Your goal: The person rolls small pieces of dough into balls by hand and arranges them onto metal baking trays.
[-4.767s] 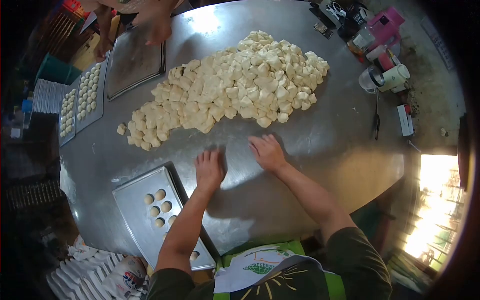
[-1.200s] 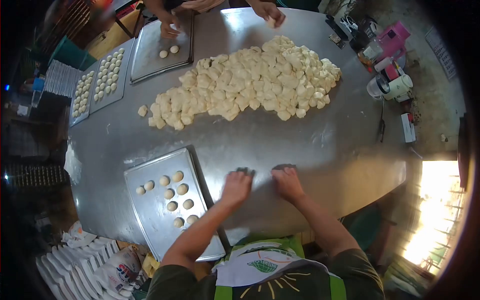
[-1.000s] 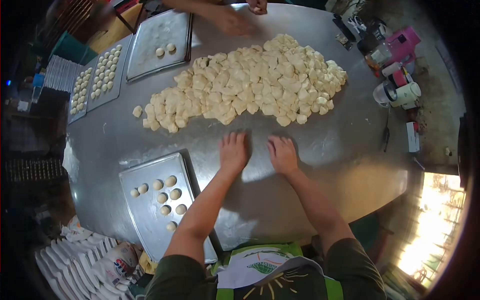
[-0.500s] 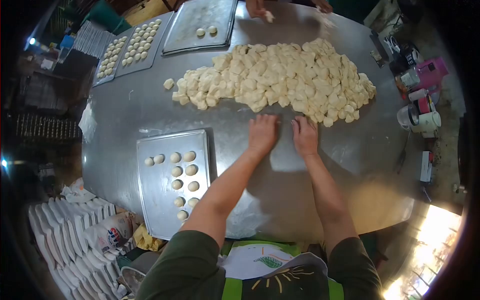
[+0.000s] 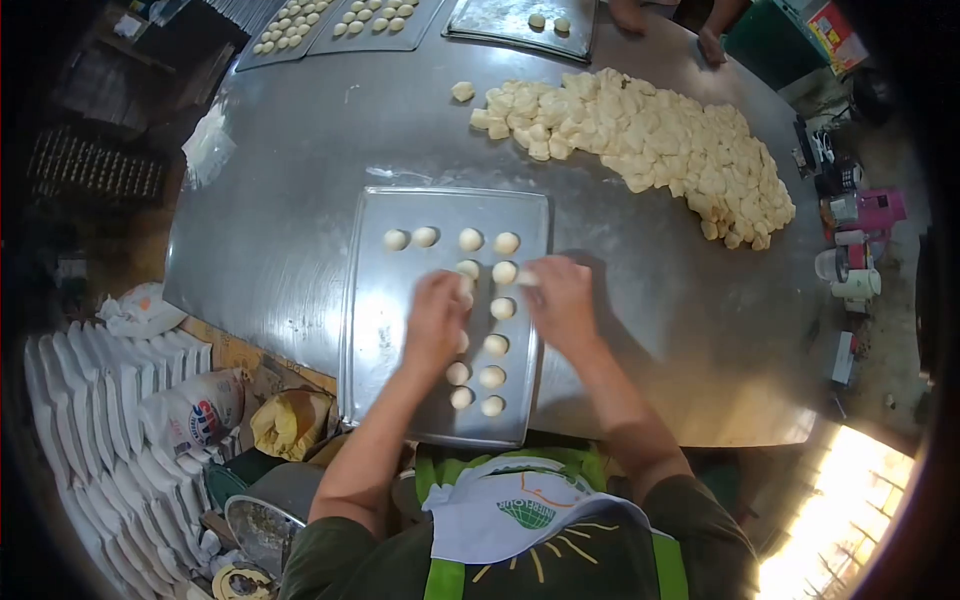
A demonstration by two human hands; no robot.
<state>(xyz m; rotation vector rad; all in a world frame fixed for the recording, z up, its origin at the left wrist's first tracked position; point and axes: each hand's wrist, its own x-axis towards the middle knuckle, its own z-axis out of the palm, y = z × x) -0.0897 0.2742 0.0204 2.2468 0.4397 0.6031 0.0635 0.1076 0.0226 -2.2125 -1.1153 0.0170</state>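
Observation:
Over the metal tray (image 5: 385, 300) in front of me, my left hand (image 5: 432, 325) curls its fingers around a dough ball (image 5: 466, 284), partly covered by them. My right hand (image 5: 562, 303) is at the tray's right edge, pinching another dough ball (image 5: 527, 279) that is smeared by motion. Round dough balls stand in two columns on the tray, with a pair (image 5: 410, 238) at its upper left. My left hand hides part of the nearer column. Farther off lies a large heap of cut dough pieces (image 5: 660, 135), with one loose dough piece (image 5: 462, 91) left of it.
At the back are trays of dough balls (image 5: 375, 25) and a stacked tray (image 5: 500, 18) with two balls. Another person's hand (image 5: 712, 45) rests at the far table edge. Pink and white containers (image 5: 858, 245) stand right; pale stacked slabs (image 5: 90, 400) stand left.
My view has turned left and down. Both hands have moved from the front of the dough heap to the tray, each now with a dough ball. The other person's hands no longer show dough.

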